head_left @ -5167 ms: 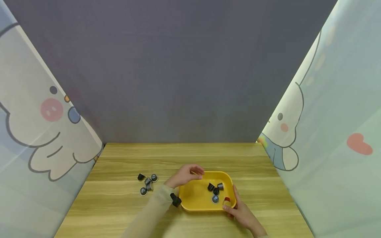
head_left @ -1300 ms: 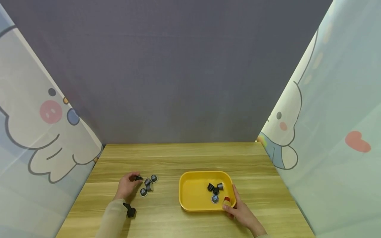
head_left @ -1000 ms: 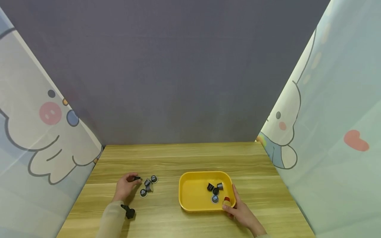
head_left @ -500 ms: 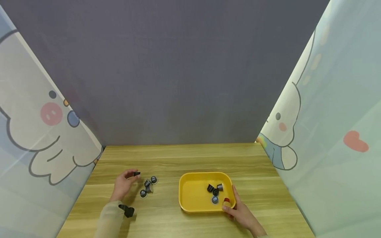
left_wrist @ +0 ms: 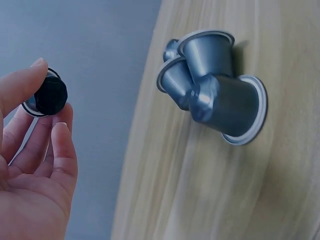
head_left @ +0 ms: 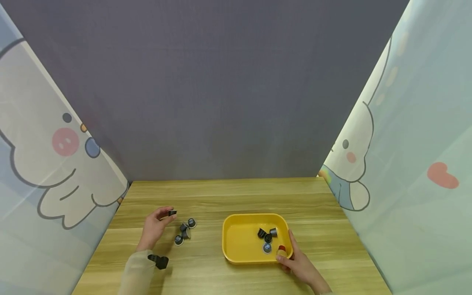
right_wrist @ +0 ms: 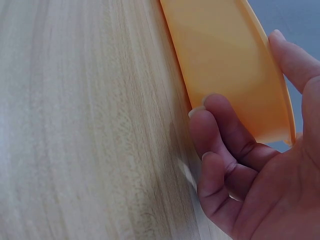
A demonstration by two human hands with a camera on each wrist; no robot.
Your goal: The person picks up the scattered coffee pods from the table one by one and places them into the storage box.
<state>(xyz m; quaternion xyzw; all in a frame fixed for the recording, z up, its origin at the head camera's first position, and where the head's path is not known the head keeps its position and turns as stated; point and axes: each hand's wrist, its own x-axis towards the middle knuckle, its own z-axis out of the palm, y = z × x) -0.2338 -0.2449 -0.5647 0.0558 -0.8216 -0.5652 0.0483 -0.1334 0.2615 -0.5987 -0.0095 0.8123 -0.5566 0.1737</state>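
My left hand [head_left: 153,228] is at the left of the table, pinching a black coffee capsule [head_left: 172,213] between thumb and fingers. In the left wrist view, that capsule's dark end [left_wrist: 51,95] faces the camera. Just right of this hand, several grey coffee capsules [head_left: 186,233] lie clustered on the table. My right hand [head_left: 301,265] grips the front right corner of a yellow tray [head_left: 236,258]. The right wrist view has its fingers [right_wrist: 205,127] curled against the tray's outer wall, with the thumb at the rim.
Inside the tray lie several black and grey capsules [head_left: 273,232]. A small red-topped thing [head_left: 282,248] sits in its front right corner, its kind unclear. The wooden table [head_left: 206,270] meets a dark backdrop [head_left: 225,102] behind and printed curtains [head_left: 413,229] at both sides.
My left hand has moved left from above the tray, taken the black capsule beside the cluster and raised it slightly. The right hand has stayed at the tray's corner.
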